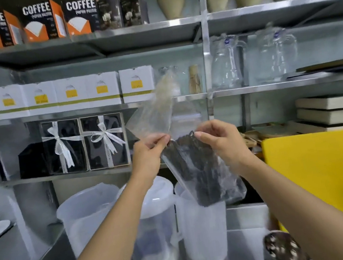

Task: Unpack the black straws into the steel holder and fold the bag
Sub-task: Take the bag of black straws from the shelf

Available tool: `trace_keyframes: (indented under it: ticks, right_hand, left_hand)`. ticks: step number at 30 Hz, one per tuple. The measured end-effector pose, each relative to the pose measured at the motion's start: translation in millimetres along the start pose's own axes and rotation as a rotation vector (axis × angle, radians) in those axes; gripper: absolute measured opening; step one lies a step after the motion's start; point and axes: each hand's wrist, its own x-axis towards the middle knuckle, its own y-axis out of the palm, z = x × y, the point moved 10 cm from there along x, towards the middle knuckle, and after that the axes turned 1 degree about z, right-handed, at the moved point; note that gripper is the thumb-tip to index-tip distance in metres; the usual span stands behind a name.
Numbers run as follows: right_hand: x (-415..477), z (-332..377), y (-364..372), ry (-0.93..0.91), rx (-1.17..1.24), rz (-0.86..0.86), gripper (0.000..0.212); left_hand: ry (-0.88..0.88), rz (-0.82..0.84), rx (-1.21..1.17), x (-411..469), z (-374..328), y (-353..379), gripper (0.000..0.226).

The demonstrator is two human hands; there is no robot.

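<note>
My left hand (147, 152) and right hand (222, 145) pinch the bag (193, 170) of black straws (203, 182) aloft; a slipped pinch risks spilling them short of the steel holder (284, 250).

Smeared by motion: the clear plastic bag (192, 166), its bundle of black straws (201, 169) reading only as a dark mass, single straws not tellable. Cut off by the bottom edge: the round steel holder (285, 249), blurred too, contents unclear. Hidden behind the bag's film: tips of the left hand's fingers (163, 140). Too small to read: yellow labels on white boxes (71, 93).
</note>
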Motion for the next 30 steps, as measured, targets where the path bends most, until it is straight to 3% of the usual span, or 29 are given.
trace_keyframes:
  ticks: [5, 16, 20, 26, 28, 30]
  right_hand:
    - [-72, 0, -50, 0.067, -0.019, -0.076, 0.009]
    - [-213, -63, -169, 0.430, -0.009, -0.285, 0.011]
    - [-235, -78, -201, 0.458, -0.048, -0.257, 0.009]
    - [-255, -101, -253, 0.480, -0.216, -0.113, 0.005]
    - [-261, -114, -270, 0.501, -0.282, -0.058, 0.015]
    - [-269, -132, -285, 0.552, -0.243, -0.050, 0.010]
  left_hand:
    - [-0.059, 0.109, -0.061, -62, 6, 50, 0.014]
    - [-0.309, 0.449, -0.021, -195, 53, 171, 0.010]
    - [-0.441, 0.470, -0.034, -229, 73, 200, 0.011]
    - [-0.645, 0.668, 0.141, -273, 107, 245, 0.015]
    - [-0.763, 0.699, 0.108, -289, 124, 257, 0.013]
    - [-0.878, 0.696, -0.022, -310, 139, 270, 0.012]
